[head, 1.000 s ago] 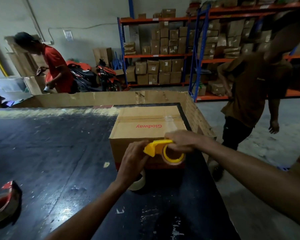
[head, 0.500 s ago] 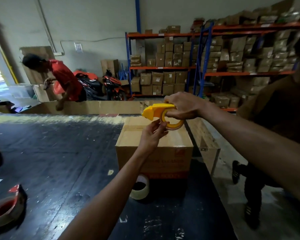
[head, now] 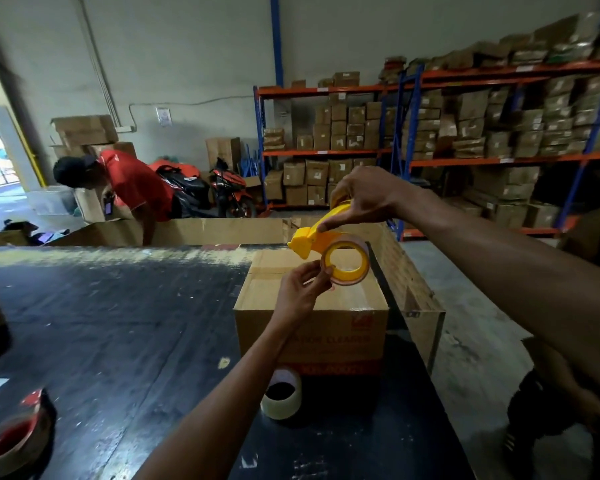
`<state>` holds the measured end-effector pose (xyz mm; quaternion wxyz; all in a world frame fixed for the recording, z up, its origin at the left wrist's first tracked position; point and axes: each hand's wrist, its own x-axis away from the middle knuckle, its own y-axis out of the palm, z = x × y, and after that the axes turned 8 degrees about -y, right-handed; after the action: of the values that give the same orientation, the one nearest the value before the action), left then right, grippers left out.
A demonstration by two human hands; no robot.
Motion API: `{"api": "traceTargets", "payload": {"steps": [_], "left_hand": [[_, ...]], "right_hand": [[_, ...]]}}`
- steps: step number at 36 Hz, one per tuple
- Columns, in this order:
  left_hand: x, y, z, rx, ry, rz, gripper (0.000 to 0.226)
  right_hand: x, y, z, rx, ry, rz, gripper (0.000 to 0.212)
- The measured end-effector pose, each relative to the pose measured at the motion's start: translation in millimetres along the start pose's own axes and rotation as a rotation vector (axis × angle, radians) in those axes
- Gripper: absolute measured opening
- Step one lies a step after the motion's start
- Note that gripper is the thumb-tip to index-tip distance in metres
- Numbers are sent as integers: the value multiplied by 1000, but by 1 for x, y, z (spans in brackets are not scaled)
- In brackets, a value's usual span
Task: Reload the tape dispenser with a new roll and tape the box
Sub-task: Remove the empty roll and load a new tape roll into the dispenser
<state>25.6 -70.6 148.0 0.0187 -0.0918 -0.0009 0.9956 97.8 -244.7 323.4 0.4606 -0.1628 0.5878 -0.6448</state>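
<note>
A brown cardboard box (head: 347, 306) stands on the dark table (head: 118, 323), its top flaps closed with a shiny strip of tape along them. My right hand (head: 364, 199) holds a yellow tape dispenser (head: 326, 244) in the air above the box, gripping its handle from the top. A clear tape roll (head: 352, 282) sits on the dispenser's yellow wheel. My left hand (head: 298, 289) pinches the lower left rim of that roll. A second clear tape roll (head: 281, 396) lies on the table in front of the box.
A red-cored tape roll (head: 11, 445) lies at the table's near left. A low cardboard wall (head: 222, 230) lines the table's far edge. A person in a red shirt (head: 132, 188) bends over behind it. Another person's leg (head: 534, 427) is at the right. Box-filled shelves (head: 465, 133) stand at the back.
My right hand has lifted the dispenser from the box's near edge into the air. My left hand rose with it and now pinches the roll. My view tilted upward.
</note>
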Motion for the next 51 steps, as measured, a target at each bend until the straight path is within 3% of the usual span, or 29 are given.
{"api": "traceTargets", "payload": {"steps": [4, 7, 13, 16, 19, 23, 31, 34, 39, 46, 49, 51], "left_hand": [[3, 0, -1, -47, 27, 49, 31], [4, 4, -2, -95, 71, 112, 45], [12, 13, 3, -27, 89, 81, 37], [22, 14, -4, -4, 49, -7, 27], [37, 14, -26, 0, -68, -93, 31], [60, 18, -76, 75, -299, -188, 31], [75, 33, -180, -156, -675, 2, 48], [76, 40, -199, -265, -738, 105, 43], [77, 41, -207, -430, -742, 188, 50], [74, 40, -207, -573, -693, 140, 48], [76, 33, -207, -667, -588, 142, 58], [79, 24, -203, -733, -422, 227, 54]], "right_hand": [[-4, 0, -2, 37, -20, 32, 101], [-5, -3, -3, 71, -39, 63, 91], [-3, -11, -4, 89, -20, 117, 104], [-1, -17, -1, 104, 9, 134, 94], [4, -19, -1, 61, 54, 177, 84], [12, -13, -8, 8, 68, 194, 90], [16, -2, -16, -9, 57, 144, 101], [15, 1, -17, 2, 31, 148, 102], [16, 4, -21, -17, -6, 138, 93], [16, 4, -22, -23, -10, 127, 104], [15, 6, -23, -35, 6, 127, 107], [15, 8, -23, -27, 13, 129, 107]]}}
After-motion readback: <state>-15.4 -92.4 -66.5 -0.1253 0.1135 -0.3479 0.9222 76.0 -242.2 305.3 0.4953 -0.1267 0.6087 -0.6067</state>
